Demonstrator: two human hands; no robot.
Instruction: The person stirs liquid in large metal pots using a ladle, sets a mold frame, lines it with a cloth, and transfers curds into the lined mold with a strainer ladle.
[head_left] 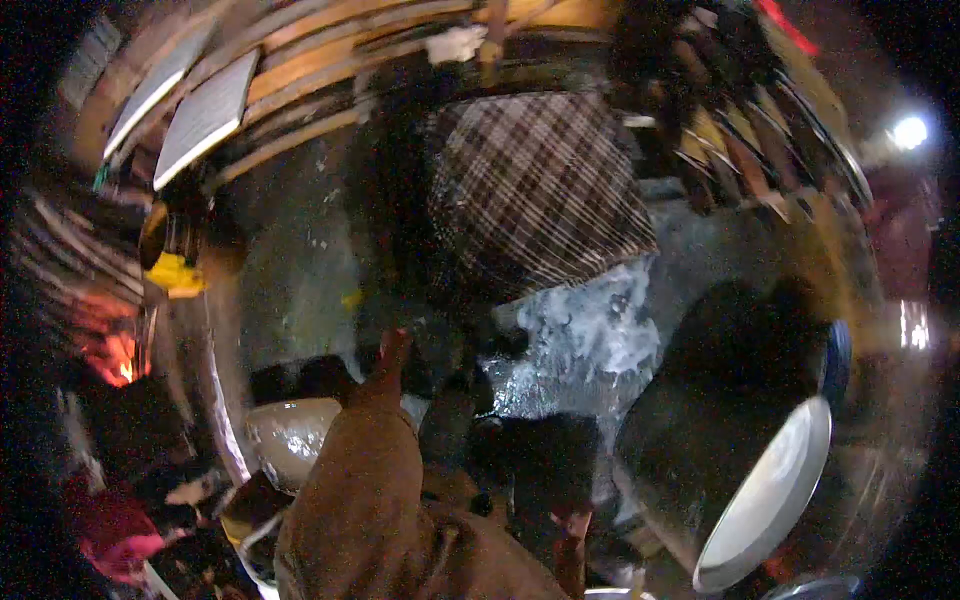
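Note:
My right hand (572, 524) shows small and blurred at the bottom, right of my brown-clothed lap (490, 550). Its fingers look spread, and nothing can be made out in them. Just above it lies a black patch (540, 450) that I cannot identify. My left hand does not show. A brown-clothed limb (360, 470), which looks like my leg, reaches forward and ends in bare skin. Left of it stands a shiny pale basin (288, 438). Ahead, a brown-and-white checked cloth (540, 190) hangs or lies over something, beside pale, wet-looking floor (595, 325).
A white basin (775, 490) tilts at the lower right, near a dark bulky shape (715, 390). A fire (122, 368) glows at the left, below a yellow object (178, 276). Pink cloth (115, 525) shows at the lower left. Slatted wooden boards (310, 80) run along the back.

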